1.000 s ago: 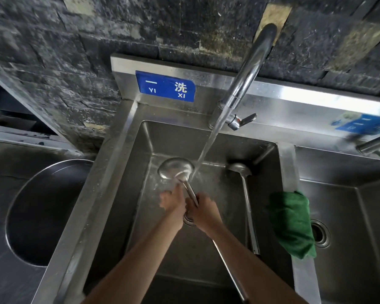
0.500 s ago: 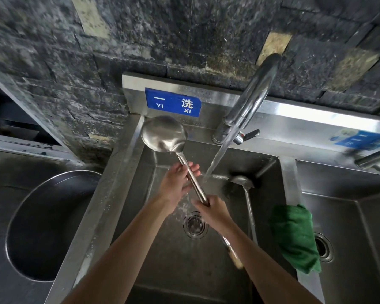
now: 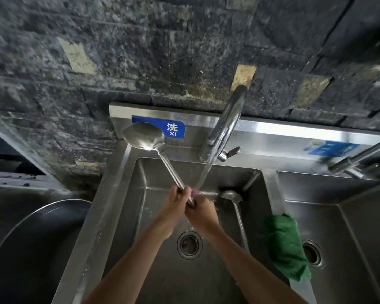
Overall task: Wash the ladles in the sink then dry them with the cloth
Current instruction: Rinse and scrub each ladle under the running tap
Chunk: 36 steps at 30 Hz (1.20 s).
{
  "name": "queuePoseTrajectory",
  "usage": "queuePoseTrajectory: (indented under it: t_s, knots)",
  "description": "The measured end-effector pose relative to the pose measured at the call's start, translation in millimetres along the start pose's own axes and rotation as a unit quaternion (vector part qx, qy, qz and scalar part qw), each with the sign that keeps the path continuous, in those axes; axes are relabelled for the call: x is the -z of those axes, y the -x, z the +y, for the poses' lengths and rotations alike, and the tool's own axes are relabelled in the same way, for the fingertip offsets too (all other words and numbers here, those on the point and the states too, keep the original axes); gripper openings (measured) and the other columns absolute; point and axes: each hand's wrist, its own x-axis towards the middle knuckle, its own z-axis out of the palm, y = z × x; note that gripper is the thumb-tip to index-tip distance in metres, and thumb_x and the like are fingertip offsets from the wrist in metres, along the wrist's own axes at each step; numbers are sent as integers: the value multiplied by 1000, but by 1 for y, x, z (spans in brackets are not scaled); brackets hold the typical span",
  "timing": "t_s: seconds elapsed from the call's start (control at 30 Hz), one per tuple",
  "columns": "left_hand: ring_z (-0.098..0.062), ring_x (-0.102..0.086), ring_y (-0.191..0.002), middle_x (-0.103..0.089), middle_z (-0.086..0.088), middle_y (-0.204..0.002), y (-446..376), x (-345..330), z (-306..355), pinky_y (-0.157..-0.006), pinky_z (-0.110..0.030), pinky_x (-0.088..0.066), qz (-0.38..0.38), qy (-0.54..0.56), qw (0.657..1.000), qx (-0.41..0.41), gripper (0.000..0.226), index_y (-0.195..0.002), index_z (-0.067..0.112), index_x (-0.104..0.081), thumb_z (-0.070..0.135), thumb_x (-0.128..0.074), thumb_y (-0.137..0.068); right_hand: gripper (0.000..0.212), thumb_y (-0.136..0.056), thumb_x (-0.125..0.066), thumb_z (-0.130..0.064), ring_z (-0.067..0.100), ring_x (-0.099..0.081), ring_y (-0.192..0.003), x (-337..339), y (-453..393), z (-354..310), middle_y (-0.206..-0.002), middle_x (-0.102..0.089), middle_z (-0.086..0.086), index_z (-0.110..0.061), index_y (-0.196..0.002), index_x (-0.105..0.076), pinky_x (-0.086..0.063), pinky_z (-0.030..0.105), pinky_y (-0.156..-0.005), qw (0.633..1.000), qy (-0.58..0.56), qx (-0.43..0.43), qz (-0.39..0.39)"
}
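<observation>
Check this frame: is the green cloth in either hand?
No. The green cloth hangs over the divider between the basins, while the left hand and right hand grip the raised ladle.

Both forearms stretched forward and converging, left hand (image 3: 176, 201) and right hand (image 3: 201, 212) pressed together, fingers curled around the long steel ladle's handle (image 3: 171, 170).

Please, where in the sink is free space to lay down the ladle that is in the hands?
The near left floor of the sink, between the left wall and the drain, looks bare. The right side is crowded: the second ladle lies there, and the green cloth hangs over the divider. The water stream falls at the back centre.
</observation>
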Motion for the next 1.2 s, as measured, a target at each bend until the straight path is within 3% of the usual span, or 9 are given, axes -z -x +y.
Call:
queuePoseTrajectory:
  t_s: [0.13,0.23,0.33,0.5,0.67,0.83,0.9,1.0,1.2]
  knots:
    - [-12,-71,-105,-70,13,-118,3,13,20,-92,-50,-56,15,40,998,-56,25,-116,21,-52,40,-46,-101,27,-76,-57,-54,0,-60,-48,-6,14,22,-52,-64,-10,-30,-65,-65,-49,25,-49,998,5,-40,-39]
    - [-10,-72,-102,-70,11,-120,2,23,34,-87,-42,-59,3,33,994,-102,27,-117,19,-49,40,-47,-101,16,-74,-56,-49,2,-54,-46,-2,27,41,-47,-59,-11,-39,-63,-63,-44,27,-47,996,22,-76,-49]
    - [-9,-70,-104,-72,8,-116,7,15,29,-86,-28,-58,-12,11,994,-112,22,-115,20,-52,37,-48,-102,29,-71,-55,-54,11,-59,-55,3,16,21,-52,-59,-7,-28,-61,-62,-44,30,-52,997,5,-76,-9]
    - [-5,-64,-112,-71,7,-118,11,5,11,-99,-32,-51,-47,-31,995,-83,14,-111,27,-62,31,-60,-97,38,-84,-51,-46,21,-73,-88,2,-9,-24,-94,-75,2,-20,-102,-71,-60,35,-70,997,-58,-41,3]
    - [13,-60,-107,-68,30,-114,16,13,37,-79,-4,-46,-57,-64,989,-119,14,-111,33,-57,39,-53,-100,32,-65,-59,-51,-2,-64,-48,-2,24,18,-56,-70,-10,-22,-71,-71,-51,23,-47,991,-44,-121,-32]
    - [3,-66,-103,-71,21,-115,15,9,44,-84,-22,-51,-65,-34,992,-106,14,-112,26,-58,33,-54,-101,35,-76,-62,-55,17,-71,-74,5,37,23,-75,-72,-3,-20,-80,-69,-53,32,-61,986,0,-165,20]
    - [1,-64,-105,-69,21,-116,16,4,32,-82,-21,-51,-72,-70,992,-81,19,-114,33,-62,39,-57,-97,29,-82,-62,-50,14,-67,-68,12,27,1,-72,-68,-7,-22,-80,-67,-54,34,-60,991,-15,-132,25]
    - [-2,-65,-102,-72,14,-106,19,-3,23,-77,-16,-52,-70,-38,996,-33,16,-107,29,-68,34,-66,-92,21,-89,-58,-44,4,-63,-65,19,15,-23,-73,-63,-12,-28,-98,-67,-47,22,-53,996,-20,-85,26]
    - [-14,-69,-87,-77,2,-88,2,7,48,-80,-39,-55,15,71,996,47,20,-95,16,-77,33,-68,-89,38,-84,-50,-55,5,-56,-49,18,48,8,-54,-60,-6,-26,-61,-57,-39,27,-46,993,65,-83,56]
